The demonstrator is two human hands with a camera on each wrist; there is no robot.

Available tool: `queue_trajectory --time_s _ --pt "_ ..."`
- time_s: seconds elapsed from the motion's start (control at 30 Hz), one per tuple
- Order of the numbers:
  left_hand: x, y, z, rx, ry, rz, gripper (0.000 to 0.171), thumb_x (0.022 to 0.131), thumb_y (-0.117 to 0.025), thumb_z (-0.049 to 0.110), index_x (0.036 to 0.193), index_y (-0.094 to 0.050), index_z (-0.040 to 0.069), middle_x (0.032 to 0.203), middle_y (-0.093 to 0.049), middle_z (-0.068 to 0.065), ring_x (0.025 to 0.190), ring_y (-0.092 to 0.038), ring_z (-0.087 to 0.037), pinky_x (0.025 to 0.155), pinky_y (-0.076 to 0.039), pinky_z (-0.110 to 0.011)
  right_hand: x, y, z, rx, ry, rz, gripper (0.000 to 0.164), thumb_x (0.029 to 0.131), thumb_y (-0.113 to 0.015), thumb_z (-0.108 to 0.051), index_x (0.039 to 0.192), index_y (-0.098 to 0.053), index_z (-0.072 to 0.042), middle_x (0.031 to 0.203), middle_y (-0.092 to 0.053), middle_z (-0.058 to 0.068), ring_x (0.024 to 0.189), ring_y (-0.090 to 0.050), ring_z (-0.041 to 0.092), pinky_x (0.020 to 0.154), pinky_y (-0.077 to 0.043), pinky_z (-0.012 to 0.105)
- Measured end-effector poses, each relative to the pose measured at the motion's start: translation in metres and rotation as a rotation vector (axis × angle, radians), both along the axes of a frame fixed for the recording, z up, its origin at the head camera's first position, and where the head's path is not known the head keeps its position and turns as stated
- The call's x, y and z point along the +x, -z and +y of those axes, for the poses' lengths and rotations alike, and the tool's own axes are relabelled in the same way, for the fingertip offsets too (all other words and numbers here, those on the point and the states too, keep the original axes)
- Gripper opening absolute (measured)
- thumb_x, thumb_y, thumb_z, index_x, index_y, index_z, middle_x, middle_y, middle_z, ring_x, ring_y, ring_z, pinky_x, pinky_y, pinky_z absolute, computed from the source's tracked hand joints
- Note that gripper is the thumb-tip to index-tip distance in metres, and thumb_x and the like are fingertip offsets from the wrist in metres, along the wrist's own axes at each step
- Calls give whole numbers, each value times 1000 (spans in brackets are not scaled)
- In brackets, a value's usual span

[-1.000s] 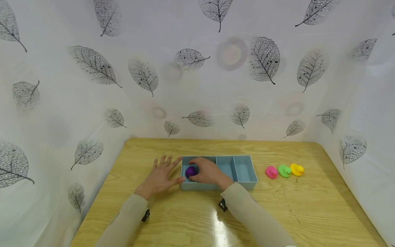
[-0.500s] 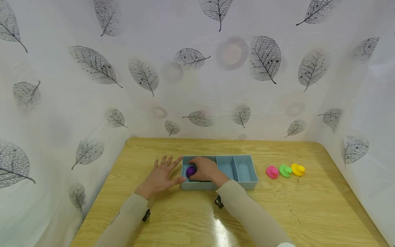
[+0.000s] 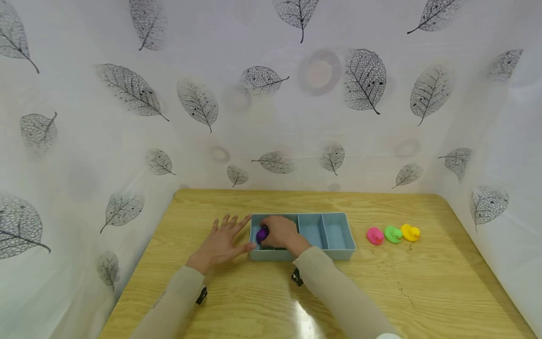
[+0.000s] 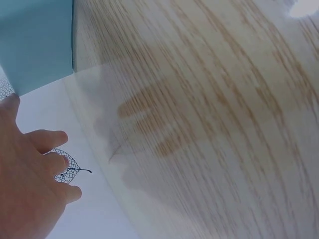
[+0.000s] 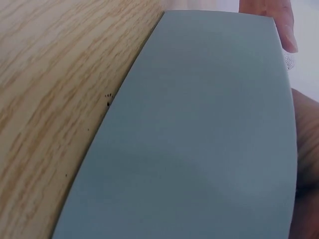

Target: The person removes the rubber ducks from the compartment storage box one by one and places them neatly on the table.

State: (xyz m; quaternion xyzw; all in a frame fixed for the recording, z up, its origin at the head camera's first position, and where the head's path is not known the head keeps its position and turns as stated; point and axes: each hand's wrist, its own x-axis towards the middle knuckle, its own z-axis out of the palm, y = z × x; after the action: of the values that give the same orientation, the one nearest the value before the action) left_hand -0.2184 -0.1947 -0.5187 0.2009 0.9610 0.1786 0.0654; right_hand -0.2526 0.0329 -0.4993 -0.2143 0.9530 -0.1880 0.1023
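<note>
A blue-grey divided tray (image 3: 334,254) sits on the wooden table. My right hand (image 3: 281,233) reaches into its left part, curled around a purple rounded toy (image 3: 261,235) with thumb and fingers. Much of the toy is hidden by those fingers. My left hand (image 3: 220,245) lies at the tray's left end with fingers spread, index fingertip and thumb right at the rim. In the left wrist view, the left hand (image 4: 30,174) has a fingertip at the tray's corner (image 4: 37,50). The right wrist view is mostly filled by the tray's front wall (image 5: 194,124).
Right of the tray, a pink duck (image 3: 375,236), a green duck (image 3: 393,234) and a yellow duck (image 3: 410,232) stand in a row on the table (image 3: 237,301). White leaf-print sheeting (image 3: 271,122) encloses the back and sides.
The right wrist and forearm have shifted slightly left, and the right hand covers more of the purple toy. The left hand stays in place at the tray's end.
</note>
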Motion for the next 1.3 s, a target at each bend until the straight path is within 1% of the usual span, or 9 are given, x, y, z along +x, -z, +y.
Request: queue_trajectory --time_s 0.17,0.4,0.53,0.73,0.83,1.0,1.13,1.3 --pt "1 -1 1 6 -1 5 91 97 -54 74 170 -19 34 170 -28 -27 160 -16 -53 125 -8 -77 0 0 0 -4 -10 0 55 82 -90 -35 130 -74 -15 123 -76 7 107 -71 25 88 -61 43" --pt "2 -3 1 2 -10 -10 91 97 -54 73 170 -18 34 170 -28 -27 160 -15 -52 126 -7 -76 -3 3 3 -51 -53 -14 52 82 -89 -33 127 -75 -11 121 -76 8 107 -70 25 91 -60 42" --pt "2 -2 2 -8 -15 -12 91 97 -55 73 170 -18 33 170 -28 -27 161 -15 -52 126 -7 -76 -4 3 6 -77 -78 -4 52 82 -88 -33 127 -74 -10 121 -76 8 106 -71 24 92 -60 41" --pt "1 -3 3 0 -15 -8 91 97 -55 74 170 -21 32 169 -29 -28 160 -16 -53 126 -7 -77 -3 1 8 -111 -88 8 53 84 -86 -33 129 -73 -8 123 -75 9 108 -71 26 93 -60 42" --pt "1 -4 3 0 -13 -8 92 96 -55 74 170 -21 31 169 -29 -29 160 -16 -53 125 -7 -78 -3 1 11 -130 -106 30 52 85 -85 -33 129 -73 -9 121 -75 8 105 -71 24 91 -60 41" --pt "1 -4 2 -1 -8 -10 92 97 -55 73 170 -21 30 169 -29 -30 159 -16 -54 124 -8 -79 -3 0 17 -210 -146 58 48 85 -84 -29 128 -72 -11 114 -73 4 96 -68 17 85 -60 35" --pt "1 -4 2 3 -11 -15 92 97 -55 73 170 -21 30 169 -29 -30 159 -15 -54 124 -8 -79 -1 -3 24 -277 -166 53 50 85 -83 -26 131 -71 -8 116 -71 4 97 -67 16 84 -61 33" --pt "2 -5 2 7 -11 -11 92 97 -55 73 170 -21 29 168 -29 -31 159 -16 -55 124 -8 -79 2 -6 32 -347 -167 16 51 87 -80 -24 134 -69 -8 121 -70 4 98 -66 14 83 -61 30"
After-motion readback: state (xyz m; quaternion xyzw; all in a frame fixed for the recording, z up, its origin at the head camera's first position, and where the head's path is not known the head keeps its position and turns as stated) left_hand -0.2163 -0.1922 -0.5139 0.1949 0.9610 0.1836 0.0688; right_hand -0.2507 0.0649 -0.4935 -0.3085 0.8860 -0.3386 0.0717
